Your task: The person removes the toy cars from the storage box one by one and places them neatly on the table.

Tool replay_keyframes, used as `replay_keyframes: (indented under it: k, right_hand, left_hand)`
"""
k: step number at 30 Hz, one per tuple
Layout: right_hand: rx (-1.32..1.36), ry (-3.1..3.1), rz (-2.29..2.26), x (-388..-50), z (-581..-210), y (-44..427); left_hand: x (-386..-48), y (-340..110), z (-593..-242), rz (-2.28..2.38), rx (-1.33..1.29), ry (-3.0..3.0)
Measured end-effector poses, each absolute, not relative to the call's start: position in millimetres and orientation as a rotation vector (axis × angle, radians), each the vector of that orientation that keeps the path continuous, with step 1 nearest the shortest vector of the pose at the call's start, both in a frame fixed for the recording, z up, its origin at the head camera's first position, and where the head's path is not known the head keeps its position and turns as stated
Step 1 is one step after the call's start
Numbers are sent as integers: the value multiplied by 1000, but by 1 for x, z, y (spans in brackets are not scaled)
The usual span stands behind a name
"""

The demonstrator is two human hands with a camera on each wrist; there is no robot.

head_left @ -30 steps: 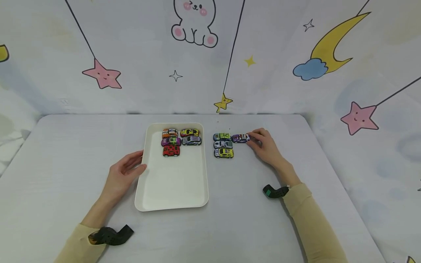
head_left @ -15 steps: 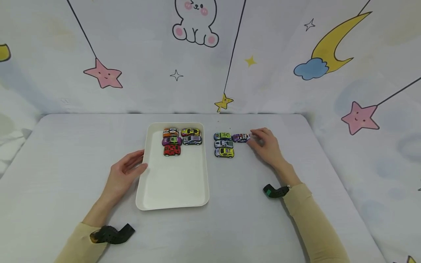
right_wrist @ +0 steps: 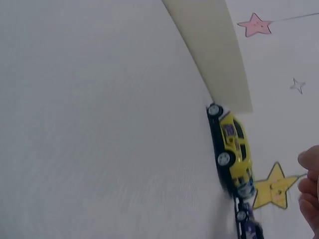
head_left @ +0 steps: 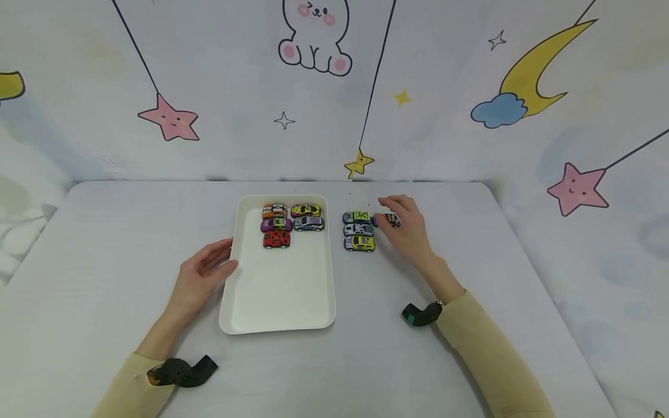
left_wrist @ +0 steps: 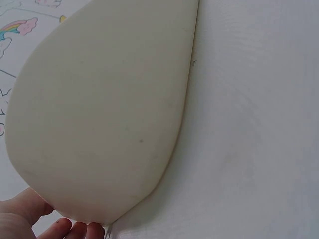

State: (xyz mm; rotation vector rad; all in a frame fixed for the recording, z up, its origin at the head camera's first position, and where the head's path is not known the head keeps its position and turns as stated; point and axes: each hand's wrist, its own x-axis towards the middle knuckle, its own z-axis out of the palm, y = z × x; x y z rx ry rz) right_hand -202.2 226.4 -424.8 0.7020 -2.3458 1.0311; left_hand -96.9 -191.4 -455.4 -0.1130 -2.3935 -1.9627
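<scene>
On the white tray's (head_left: 225,302) left side, my left hand (head_left: 197,280) grips the edge, thumb at the rim and fingers against the outer wall. The left wrist view has those fingertips (left_wrist: 77,230) touching the wall. My right hand (head_left: 410,232) hovers over a small purple-and-white toy car (head_left: 392,220), thumb and fingers spread apart and partly covering it. Left of that car, three more form a column: a green one (head_left: 358,217), a silver one (head_left: 358,230) and a yellow one (head_left: 359,244). The yellow car stands large in the right wrist view.
Inside the tray's far end sit several toy cars: an orange one (head_left: 274,211), a yellow one (head_left: 305,211), a purple one (head_left: 276,224), a silver one (head_left: 308,223) and a red one (head_left: 276,240). A patterned backdrop (head_left: 230,87) rises behind the table.
My right hand has left the right end of the purple-and-white car and moved left over it, its fingers spreading. The left hand has stayed at the tray. The head view has shifted slightly.
</scene>
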Motion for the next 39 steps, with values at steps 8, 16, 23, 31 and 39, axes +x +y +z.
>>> replay_keyframes:
  k: [8,16,23,31,39]
  right_hand:
    - [891,-2455,982,-199,-413,189]
    - [1048,-2573,903,-199,-407,148]
    - [1066,-2651,755,-203,-409,127]
    - [1072,-2741,521,-204,-407,115]
    - [1120,-2744,209,-205,-402,107]
  left_hand:
    - [-97,-191,-456,-1975,-131,-2376]
    - [-97,-193,-455,-1969,-116,-2384]
    - [-97,-193,-456,-1983,-121,-2392]
    - [-97,-193,-457,-1979,-118,-2392]
    - [-97,-193,-458,-1991,-120,-2380]
